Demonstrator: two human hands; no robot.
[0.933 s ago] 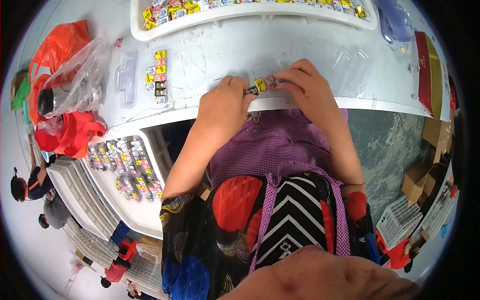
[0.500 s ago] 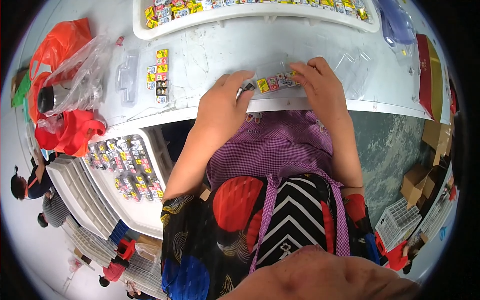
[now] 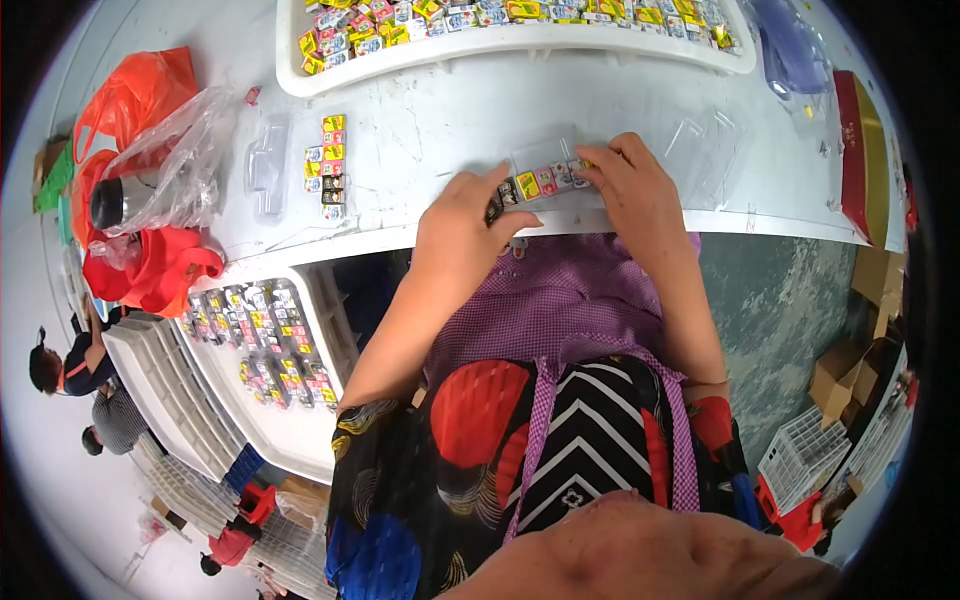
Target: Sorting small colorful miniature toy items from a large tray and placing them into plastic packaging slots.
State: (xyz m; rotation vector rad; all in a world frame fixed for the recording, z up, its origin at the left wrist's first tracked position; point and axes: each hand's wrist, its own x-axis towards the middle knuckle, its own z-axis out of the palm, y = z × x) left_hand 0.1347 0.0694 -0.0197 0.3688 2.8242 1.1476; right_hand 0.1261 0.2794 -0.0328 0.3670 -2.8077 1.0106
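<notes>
A clear plastic blister tray [image 3: 548, 150] lies near the table's front edge, holding a row of small box-shaped pieces [image 3: 528, 184] in yellow, pink, white and black. My left hand [image 3: 462, 222] curls round the row's left end, with a small black box [image 3: 493, 208] between index finger and thumb. At the right end, my right hand [image 3: 632, 190] pinches the tray edge and the last white pieces. Its fingertips partly hide them. To the left, a loose double row of similar little boxes [image 3: 333, 155] sits next to another clear blister tray [image 3: 266, 170].
A white bin [image 3: 520, 42] heaped with little boxes stands at the back. Clear plastic packs [image 3: 700, 150] lie right of my hand. Red bags [image 3: 150, 90] and a bottle [image 3: 108, 203] are at left. Below them, a white crate [image 3: 315, 440] holds filled packs. Other people work farther left.
My left thumb has swung out rightward, away from the fingers. One black box now sits against the yellow one at the row's left end. The view has shifted slightly.
</notes>
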